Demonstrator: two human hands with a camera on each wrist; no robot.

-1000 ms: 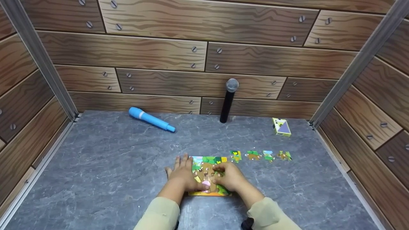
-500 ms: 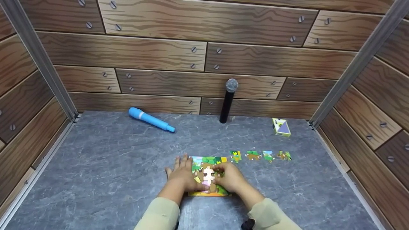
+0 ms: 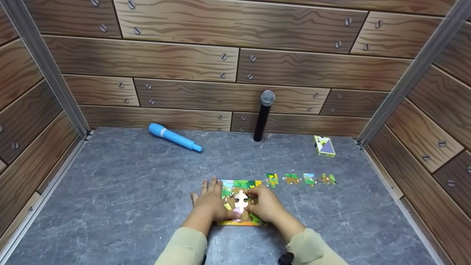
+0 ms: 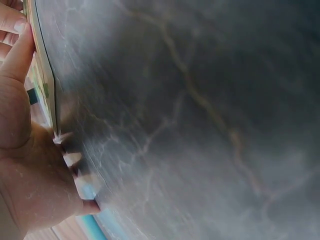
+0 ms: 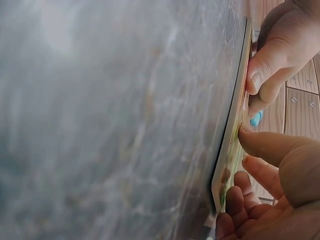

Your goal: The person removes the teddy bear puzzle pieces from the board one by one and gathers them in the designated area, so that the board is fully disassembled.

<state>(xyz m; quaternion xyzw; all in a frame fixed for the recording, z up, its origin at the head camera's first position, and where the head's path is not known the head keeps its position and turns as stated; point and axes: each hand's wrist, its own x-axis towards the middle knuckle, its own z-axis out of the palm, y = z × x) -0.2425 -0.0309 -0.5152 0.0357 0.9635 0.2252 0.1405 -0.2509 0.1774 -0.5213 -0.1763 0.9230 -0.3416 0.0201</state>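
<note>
A colourful picture puzzle board [image 3: 241, 221] lies on the grey tabletop [image 3: 121, 191] near the front. My left hand [image 3: 208, 202] lies flat with straight fingers, pressing the board's left edge [image 4: 45, 75]. My right hand [image 3: 259, 202] is on the board's right side and pinches a puzzle piece [image 3: 241, 199] at the board's middle. The piece is tipped up and shows its pale underside. In the right wrist view the board edge [image 5: 232, 125] stands between my right hand's thumb [image 5: 272, 145] and the left hand's thumb [image 5: 270, 60].
Several loose puzzle pieces [image 3: 291, 179] lie in a row just right of the board. A small box [image 3: 323, 146] sits at the back right. A blue microphone [image 3: 173, 137] lies at the back left; a black microphone [image 3: 263, 116] leans on the wood-pattern back wall.
The centre piece, flat in the board a second ago, has been lifted and turned up by my right fingers, its pale back now showing. My left hand has stayed put.
</note>
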